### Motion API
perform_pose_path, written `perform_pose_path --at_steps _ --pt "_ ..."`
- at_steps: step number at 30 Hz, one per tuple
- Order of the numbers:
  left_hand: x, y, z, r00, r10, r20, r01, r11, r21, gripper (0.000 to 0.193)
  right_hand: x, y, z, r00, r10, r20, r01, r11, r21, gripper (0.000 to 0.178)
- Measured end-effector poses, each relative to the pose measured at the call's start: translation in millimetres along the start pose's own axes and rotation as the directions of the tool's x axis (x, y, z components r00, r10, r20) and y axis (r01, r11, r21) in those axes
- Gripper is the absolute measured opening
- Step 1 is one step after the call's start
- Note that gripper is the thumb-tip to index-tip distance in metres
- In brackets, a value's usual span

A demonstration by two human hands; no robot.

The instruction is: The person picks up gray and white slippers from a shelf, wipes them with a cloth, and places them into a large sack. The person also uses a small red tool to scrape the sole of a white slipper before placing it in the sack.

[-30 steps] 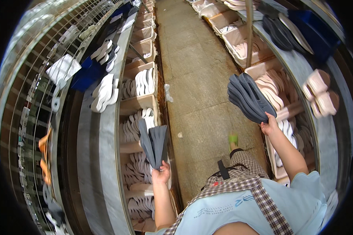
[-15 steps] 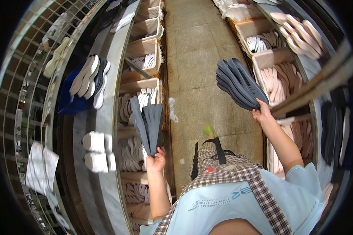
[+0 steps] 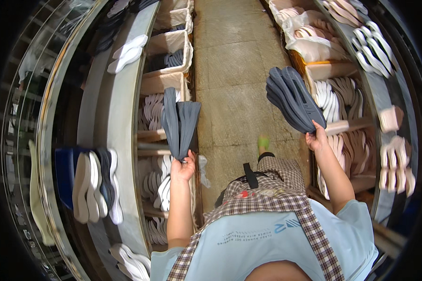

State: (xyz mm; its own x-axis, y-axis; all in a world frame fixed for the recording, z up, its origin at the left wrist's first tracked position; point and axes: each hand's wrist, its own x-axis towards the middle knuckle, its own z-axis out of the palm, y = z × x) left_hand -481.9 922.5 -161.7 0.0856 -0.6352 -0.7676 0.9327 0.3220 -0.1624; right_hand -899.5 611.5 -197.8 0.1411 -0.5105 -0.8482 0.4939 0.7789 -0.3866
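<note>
My left hand (image 3: 183, 167) is closed round one end of a bundle of dark grey shoe soles (image 3: 187, 129), which fan out away from me in front of the left-hand bins. On the other side, my right hand (image 3: 317, 136) grips the near end of a second stack of dark grey shoe soles (image 3: 293, 98). That stack is tilted, its far end pointing ahead and to the left over the aisle floor. Both bundles are held up in the air, apart from each other. My palms are partly hidden, and the soles overlap too closely to tell apart.
Cloth-lined bins (image 3: 166, 48) of soles line the aisle's left side; more bins (image 3: 320, 71) line the right. A metal shelf (image 3: 132, 89) on the left carries pale and dark soles (image 3: 94, 185) beside a blue box (image 3: 64, 174). Crumpled clear plastic (image 3: 203, 171) lies on the floor.
I have moved forward along the aisle: the shelves and bins have slid toward me in view. Both hands keep hold of their soles, and one of my feet is farther right in the picture.
</note>
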Motion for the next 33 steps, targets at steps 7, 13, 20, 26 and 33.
perform_pose_path --at_steps 7,13,20,26,33 --pt "149 61 162 0.953 0.281 -0.111 -0.274 0.959 0.07 0.029 161 -86 178 0.997 0.06 -0.041 -0.062 0.996 -0.057 0.022" --pt "239 120 290 0.848 0.492 -0.198 -0.451 0.866 0.217 0.029 230 -142 356 0.999 0.008 -0.035 -0.016 0.969 -0.247 0.02" --pt "350 210 382 0.37 0.924 -0.094 -0.447 0.266 0.854 0.07 344 -162 539 0.999 -0.032 -0.037 0.013 0.899 -0.438 0.025" --pt "452 320 442 0.107 0.959 0.263 0.329 -0.284 0.901 0.058 419 -156 688 0.997 -0.077 -0.01 0.062 0.864 -0.499 0.026" --pt "504 362 528 0.323 0.867 0.38 0.622 -0.497 0.605 0.043 498 -153 783 0.998 -0.06 0.011 0.054 0.787 -0.615 0.028"
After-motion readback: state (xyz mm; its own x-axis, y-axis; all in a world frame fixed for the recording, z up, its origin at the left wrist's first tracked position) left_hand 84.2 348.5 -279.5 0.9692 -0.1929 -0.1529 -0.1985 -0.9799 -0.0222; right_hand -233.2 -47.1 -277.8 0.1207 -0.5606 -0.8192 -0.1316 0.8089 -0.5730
